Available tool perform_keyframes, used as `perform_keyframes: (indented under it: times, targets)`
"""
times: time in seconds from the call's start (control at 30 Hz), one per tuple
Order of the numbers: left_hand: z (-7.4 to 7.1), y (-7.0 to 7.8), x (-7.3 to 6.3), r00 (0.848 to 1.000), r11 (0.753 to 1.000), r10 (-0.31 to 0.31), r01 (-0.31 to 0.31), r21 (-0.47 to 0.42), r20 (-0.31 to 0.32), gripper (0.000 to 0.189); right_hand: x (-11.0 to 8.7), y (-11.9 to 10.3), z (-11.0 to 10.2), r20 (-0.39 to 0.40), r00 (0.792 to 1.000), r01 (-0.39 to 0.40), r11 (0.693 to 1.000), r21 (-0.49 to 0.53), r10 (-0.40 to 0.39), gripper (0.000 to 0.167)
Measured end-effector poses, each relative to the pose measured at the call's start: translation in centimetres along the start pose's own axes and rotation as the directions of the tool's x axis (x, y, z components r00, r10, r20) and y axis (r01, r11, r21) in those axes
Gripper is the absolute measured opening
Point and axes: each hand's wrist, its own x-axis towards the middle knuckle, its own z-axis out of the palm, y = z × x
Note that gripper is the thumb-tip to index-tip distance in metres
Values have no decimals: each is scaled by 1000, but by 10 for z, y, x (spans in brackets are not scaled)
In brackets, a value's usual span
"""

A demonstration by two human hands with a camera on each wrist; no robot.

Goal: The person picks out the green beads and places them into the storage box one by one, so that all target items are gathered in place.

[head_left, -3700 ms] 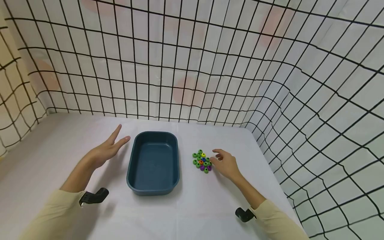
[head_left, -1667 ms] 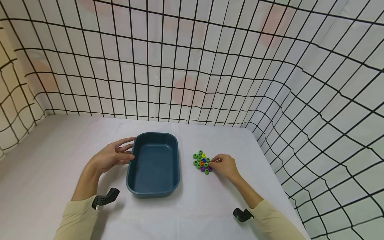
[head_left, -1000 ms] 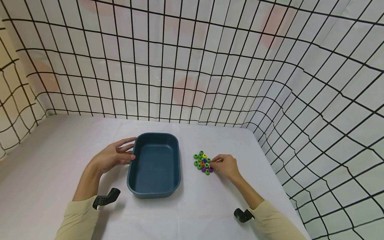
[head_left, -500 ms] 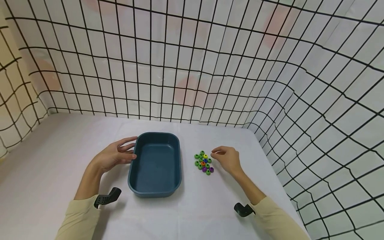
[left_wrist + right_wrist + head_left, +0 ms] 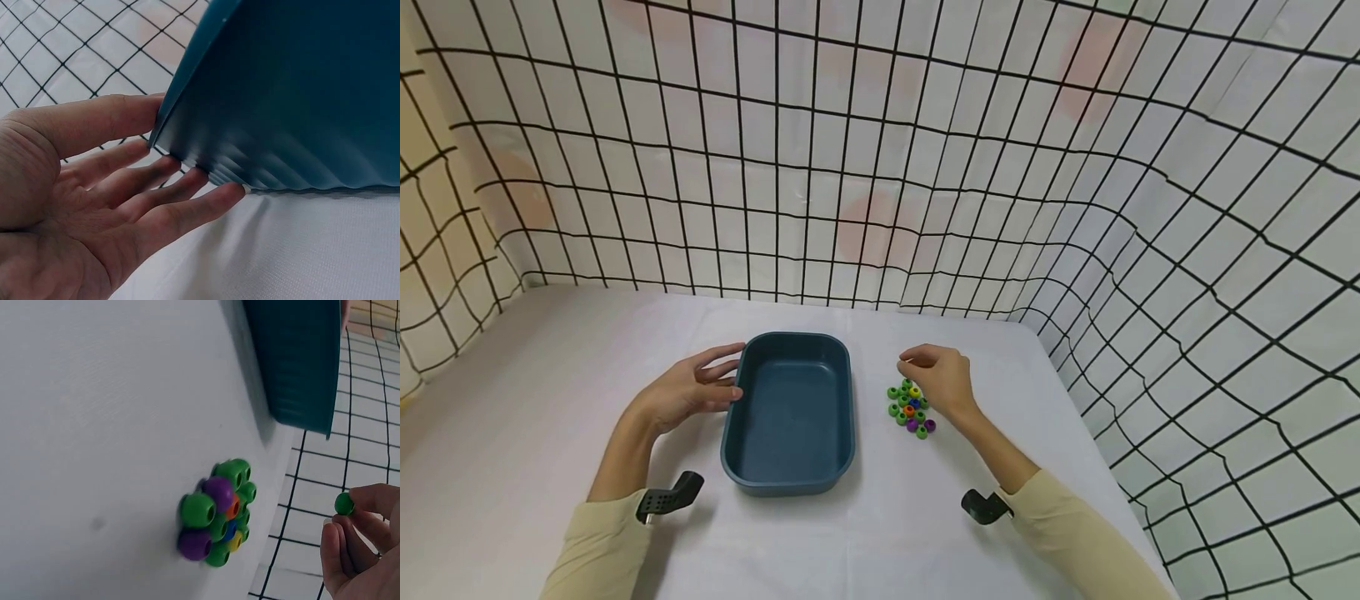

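A dark blue rectangular bin (image 5: 787, 487) stands on the white-covered table. My left hand (image 5: 681, 390) is at its left side, with spread, mostly straight fingers; in the left wrist view their fingertips touch the ribbed outer wall (image 5: 300, 156). Between thumb and forefinger, my right hand (image 5: 942, 379) pinches one green bead (image 5: 344, 504), held up above the table. Just below that hand in the head view lies a tight cluster of round beads (image 5: 909, 410), mostly green, with purple, orange, blue and yellow ones among them. Nothing lies inside the bin.
Black grid netting (image 5: 865, 167) over white sheeting rises behind the table and along the right side. The white tablecloth (image 5: 887, 533) runs under everything. A black wrist camera (image 5: 672, 493) sits at the left cuff, another black camera (image 5: 987, 507) at the right.
My left hand came in to touch the bin's side and has stayed there. My right hand pinched a green bead at the cluster's right edge, lifted it and moved left with it.
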Motion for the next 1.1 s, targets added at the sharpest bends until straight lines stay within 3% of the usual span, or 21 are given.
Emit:
perform_keyframes:
  times: [0.47,0.77,1.1]
  targets:
    - [0,0,0,1000,1000,16,-16,10,19,85,15,-31,42,-3,992,127,991,46,-127,12]
    - [0,-3,0,1000,1000,15,-15,-11,12,85,17,-45,74,23,988,148,987,58,-150,9]
    - [0,-3,1,1000,1000,25,-25,11,-15,85,17,-53,86,36,985,168,985,48,-170,8]
